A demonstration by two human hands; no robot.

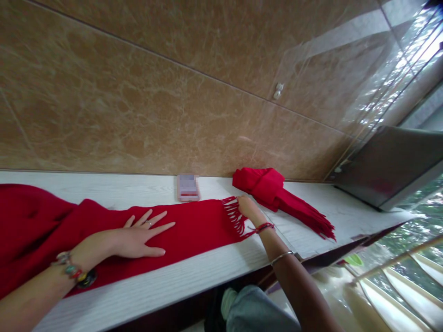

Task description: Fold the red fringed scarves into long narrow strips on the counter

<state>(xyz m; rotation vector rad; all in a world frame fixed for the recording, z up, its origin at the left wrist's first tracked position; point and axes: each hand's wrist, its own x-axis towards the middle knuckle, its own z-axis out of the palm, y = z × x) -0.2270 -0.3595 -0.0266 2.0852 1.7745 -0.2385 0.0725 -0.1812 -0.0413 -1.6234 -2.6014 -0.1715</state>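
A long red scarf (202,221) with a fringed end lies along the white counter. My left hand (138,235) rests flat on it with the fingers spread. At the fringe, my right hand (245,207) is closed, its fingers bent around some of the tassels; the fingertips are partly hidden. Toward the left, the scarf is loose and rumpled and runs out of view. Beyond my right hand sits a second red scarf (263,184), folded and knotted into a bundle, its fringe pointing right.
A phone-like flat object (188,188), blurred on its face, lies against the brown marbled wall (138,115). The white counter (166,286) is narrow, with its front edge near me. A dark box-shaped object (398,166) stands at the right end, near a window.
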